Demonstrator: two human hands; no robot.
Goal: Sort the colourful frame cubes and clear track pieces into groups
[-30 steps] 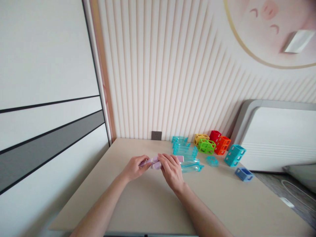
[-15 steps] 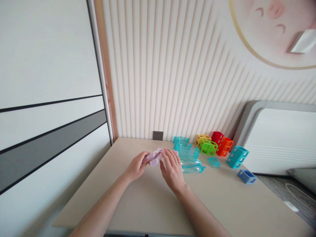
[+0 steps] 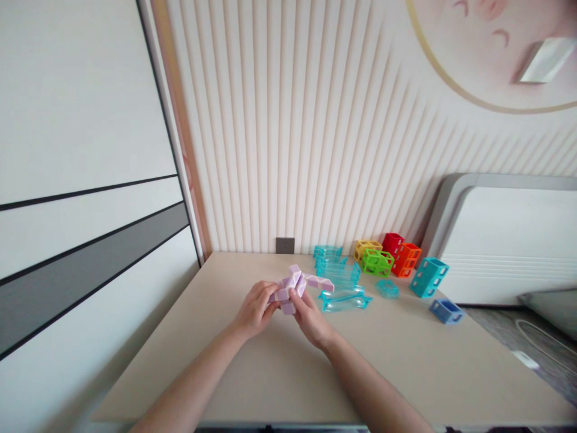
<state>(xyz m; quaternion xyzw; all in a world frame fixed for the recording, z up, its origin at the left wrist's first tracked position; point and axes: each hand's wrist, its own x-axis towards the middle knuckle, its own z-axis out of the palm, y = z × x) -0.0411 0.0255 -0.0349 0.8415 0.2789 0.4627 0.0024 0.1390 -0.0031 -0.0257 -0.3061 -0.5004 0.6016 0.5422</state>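
Above the table, both my hands hold a purple and white snake puzzle [image 3: 295, 281] made of wedge-shaped segments. My left hand [image 3: 256, 310] is closed around its left end. The thumb and fingers of my right hand [image 3: 311, 319] pinch its middle from the near side. One segment points upward, and a straight tail of segments sticks out to the right past my right hand. Parts of the puzzle are hidden behind my fingers.
Clear turquoise plastic pieces [image 3: 345, 299] lie in a row right of my hands. Beyond them stand yellow [image 3: 366, 248], green [image 3: 377, 263], red [image 3: 392, 243] and orange [image 3: 407, 260] openwork blocks, then a teal block [image 3: 429, 278] and a blue block [image 3: 446, 311] near the table's [image 3: 406, 367] right edge.
The snake puzzle has been twisted from a compact bundle into a branching shape with a tail to the right. My right hand has moved from over its top to gripping its near side.
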